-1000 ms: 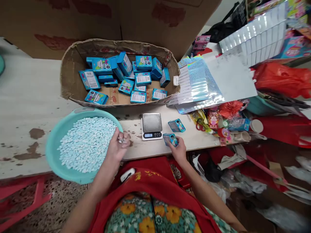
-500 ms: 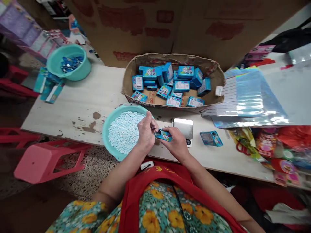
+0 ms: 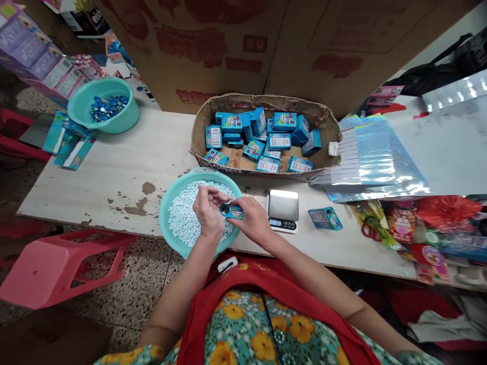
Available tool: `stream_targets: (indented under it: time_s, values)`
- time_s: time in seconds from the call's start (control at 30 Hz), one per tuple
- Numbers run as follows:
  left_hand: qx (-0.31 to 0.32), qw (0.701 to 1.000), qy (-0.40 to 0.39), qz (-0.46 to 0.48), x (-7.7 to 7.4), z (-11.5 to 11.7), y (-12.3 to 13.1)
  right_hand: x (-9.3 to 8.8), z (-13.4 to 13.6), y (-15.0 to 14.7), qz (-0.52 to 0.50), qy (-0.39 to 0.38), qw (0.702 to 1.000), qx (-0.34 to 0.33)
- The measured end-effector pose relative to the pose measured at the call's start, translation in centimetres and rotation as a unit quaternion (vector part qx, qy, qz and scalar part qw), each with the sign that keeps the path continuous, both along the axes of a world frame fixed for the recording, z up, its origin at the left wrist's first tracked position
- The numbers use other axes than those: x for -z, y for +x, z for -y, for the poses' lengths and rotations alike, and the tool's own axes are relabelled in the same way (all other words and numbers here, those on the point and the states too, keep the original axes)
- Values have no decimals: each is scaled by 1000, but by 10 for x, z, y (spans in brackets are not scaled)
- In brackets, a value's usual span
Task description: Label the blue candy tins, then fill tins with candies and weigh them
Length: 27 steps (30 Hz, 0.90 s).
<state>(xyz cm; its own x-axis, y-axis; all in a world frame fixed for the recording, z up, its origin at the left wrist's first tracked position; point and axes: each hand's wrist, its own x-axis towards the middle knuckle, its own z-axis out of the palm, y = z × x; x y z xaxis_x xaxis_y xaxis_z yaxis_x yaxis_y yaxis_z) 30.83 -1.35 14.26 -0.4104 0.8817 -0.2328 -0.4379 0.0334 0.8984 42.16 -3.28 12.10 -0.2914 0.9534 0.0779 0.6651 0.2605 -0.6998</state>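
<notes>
My right hand point(image 3: 251, 222) grips a small blue box point(image 3: 232, 211) over the right side of a teal basin point(image 3: 169, 205) that holds many pale blue tablets point(image 3: 184, 218). My left hand point(image 3: 207, 210) is curled beside the box's left end, fingers bent and pinched; whatever it holds is too small to make out. Both hands hover above the basin at the table's near edge. A small digital scale point(image 3: 282, 210) sits just to the right, and another blue box point(image 3: 324, 218) lies flat beyond it.
A cardboard tray point(image 3: 201, 126) of several blue boxes stands behind the basin. A second teal bowl point(image 3: 131, 117) with dark blue pieces is at the far left. Holographic sheets point(image 3: 375, 159) and packets point(image 3: 426, 228) crowd the right. A pink stool point(image 3: 61, 266) stands on the floor at left.
My right hand picked a blue box off the table and brought it to my left hand over the basin. My left hand left the tablets and met the box. The view swung left.
</notes>
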Motion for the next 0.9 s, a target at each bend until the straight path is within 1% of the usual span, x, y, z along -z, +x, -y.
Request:
stream_targets:
  time_s: [0.07,0.1,0.13,0.17,0.2,0.23,0.27,0.33,0.37,0.4,0.43,0.47,0.53,0.57,0.6,0.63,0.67,0.7,0.73,0.8,0.83,0.9]
  values:
    - [-12,999,0,-39,5,-4,-13,-2,0,8,-38,8,999,14]
    - [-14,996,-7,-83,11,-5,-21,-2,0,16,-58,11,998,29]
    - [-8,989,-19,-144,21,-6,-31,-1,2,27,-76,12,996,52]
    - [14,974,-36,-224,34,-7,-41,1,3,41,-88,12,992,84]
    - [52,944,-53,-322,48,-8,-50,6,5,56,-92,13,988,121]
    - [104,897,-60,-426,65,-7,-56,13,7,73,-88,16,983,161]
    - [157,844,-58,-509,80,-6,-60,22,9,91,-75,22,977,199]
    - [220,745,-69,-626,106,1,-57,44,9,124,-38,39,964,260]
    - [237,705,-79,-663,115,6,-52,56,8,137,-20,45,959,278]
    - [250,674,-89,-689,121,12,-46,68,6,149,-7,47,956,290]
    - [262,650,-93,-707,124,17,-39,78,3,158,2,47,954,295]
    - [275,633,-91,-718,125,22,-32,86,1,165,7,47,954,295]
    - [295,613,-73,-729,126,28,-21,93,-1,174,16,65,956,286]
    - [297,611,-64,-731,126,29,-19,93,0,178,24,84,956,280]
    - [297,617,-58,-726,126,29,-17,92,4,184,36,108,953,281]
    - [300,632,-52,-713,127,29,-17,89,9,191,50,132,946,291]
    - [305,655,-46,-689,129,27,-18,87,17,199,66,154,935,313]
    - [307,688,-43,-656,130,25,-20,85,25,209,84,168,920,345]
    - [297,728,-49,-616,131,23,-21,86,35,221,103,173,901,384]
    - [237,813,-89,-525,130,18,-25,93,52,245,134,144,870,452]
    - [195,854,-122,-466,128,15,-26,99,59,256,131,107,866,470]
    - [126,924,-182,-311,119,9,-31,114,69,274,90,18,875,474]
